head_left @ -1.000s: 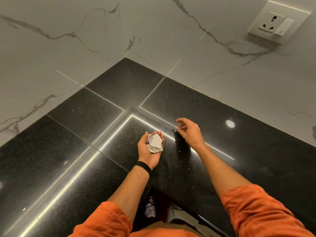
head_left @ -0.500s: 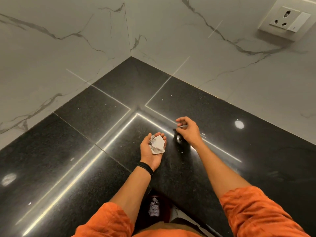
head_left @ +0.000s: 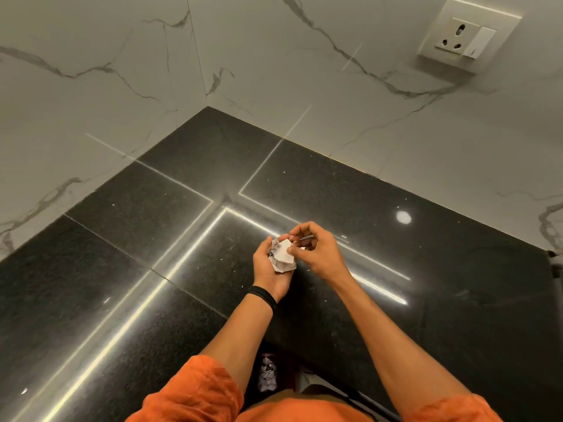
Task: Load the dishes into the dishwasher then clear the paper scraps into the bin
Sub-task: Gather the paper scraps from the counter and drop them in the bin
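Note:
A wad of crumpled white paper scraps (head_left: pixel 281 256) lies in the cupped palm of my left hand (head_left: pixel 269 271), held palm up above the black granite counter (head_left: pixel 182 239). My right hand (head_left: pixel 315 251) is right beside it, fingers curled, its fingertips pinching at the top of the paper wad. Below the counter's front edge, between my arms, a dark bin (head_left: pixel 268 376) shows with crumpled paper inside. No dishes or dishwasher are in view.
White marble-look walls (head_left: pixel 91 86) meet in a corner behind the counter. A wall socket with a switch (head_left: pixel 466 38) sits at the upper right. Bright light strips reflect across the polished counter.
My right hand has moved left from over the counter to the paper wad in my left palm and now pinches at it. The left hand has stayed cupped.

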